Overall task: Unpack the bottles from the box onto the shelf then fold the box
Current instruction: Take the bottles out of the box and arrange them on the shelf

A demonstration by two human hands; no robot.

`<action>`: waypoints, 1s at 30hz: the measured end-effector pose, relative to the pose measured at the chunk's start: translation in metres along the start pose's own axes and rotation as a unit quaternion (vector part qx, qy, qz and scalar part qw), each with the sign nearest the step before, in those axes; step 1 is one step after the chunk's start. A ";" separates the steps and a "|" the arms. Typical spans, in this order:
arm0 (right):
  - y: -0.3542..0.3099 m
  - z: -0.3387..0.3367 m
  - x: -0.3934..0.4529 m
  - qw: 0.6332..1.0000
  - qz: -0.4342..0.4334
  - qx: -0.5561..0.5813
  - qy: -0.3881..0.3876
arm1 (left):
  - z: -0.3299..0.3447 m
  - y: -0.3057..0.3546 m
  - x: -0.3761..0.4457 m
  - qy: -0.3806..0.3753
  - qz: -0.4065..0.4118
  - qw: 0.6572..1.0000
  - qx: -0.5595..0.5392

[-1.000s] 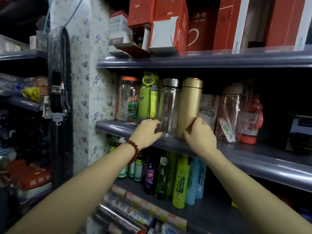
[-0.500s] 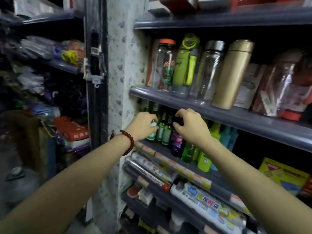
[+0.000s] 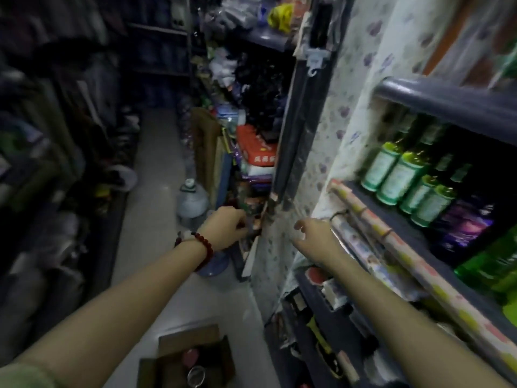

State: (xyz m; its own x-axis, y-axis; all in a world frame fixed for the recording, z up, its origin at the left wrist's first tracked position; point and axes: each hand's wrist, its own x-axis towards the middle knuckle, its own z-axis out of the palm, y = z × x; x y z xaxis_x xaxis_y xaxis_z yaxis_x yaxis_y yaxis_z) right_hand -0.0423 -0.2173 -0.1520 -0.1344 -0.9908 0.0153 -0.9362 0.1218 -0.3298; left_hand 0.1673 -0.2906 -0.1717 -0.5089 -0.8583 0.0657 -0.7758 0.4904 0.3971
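Dim shop aisle with a pale floor running ahead between crowded racks; both bare arms reach forward and down over it. Below the left hand, at the bottom edge of the view, sits the box, brown cardboard with its flaps standing open, and inside it show the round tops of bottles, one pinkish, one with a metal-looking rim, though blur hides more detail. That hand, with a dark red bead bracelet at the wrist, has its fingers curled inward and grasps nothing that can be made out. Beside it to the right, the right hand hangs loose with fingers spread and slightly bent, holding nothing, just in front of the flower-patterned side panel. Further right of that hand, the shelf carries rows of green bottles with pale labels. Beyond the left hand a large clear water jug stands on the floor
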 end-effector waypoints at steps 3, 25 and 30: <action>-0.007 0.052 0.010 0.998 -0.023 0.013 -0.054 | 0.026 -0.040 -0.024 -0.014 -0.072 0.997 -0.001; 0.016 0.450 -0.019 0.979 -0.024 0.063 -0.192 | 0.328 -0.251 -0.128 -0.090 -0.208 0.974 -0.020; 0.037 0.560 -0.028 0.977 -0.034 0.067 -0.201 | 0.422 -0.300 -0.149 -0.088 -0.216 0.972 -0.014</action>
State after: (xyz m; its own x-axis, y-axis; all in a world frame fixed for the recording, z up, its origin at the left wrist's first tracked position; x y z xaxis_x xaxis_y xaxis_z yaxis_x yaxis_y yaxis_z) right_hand 0.1086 -0.2178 -0.6937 0.0905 -0.9428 -0.3207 -0.8844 0.0720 -0.4612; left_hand 0.3187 -0.2460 -0.6870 -0.1954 -0.9430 -0.2694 -0.9224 0.0834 0.3772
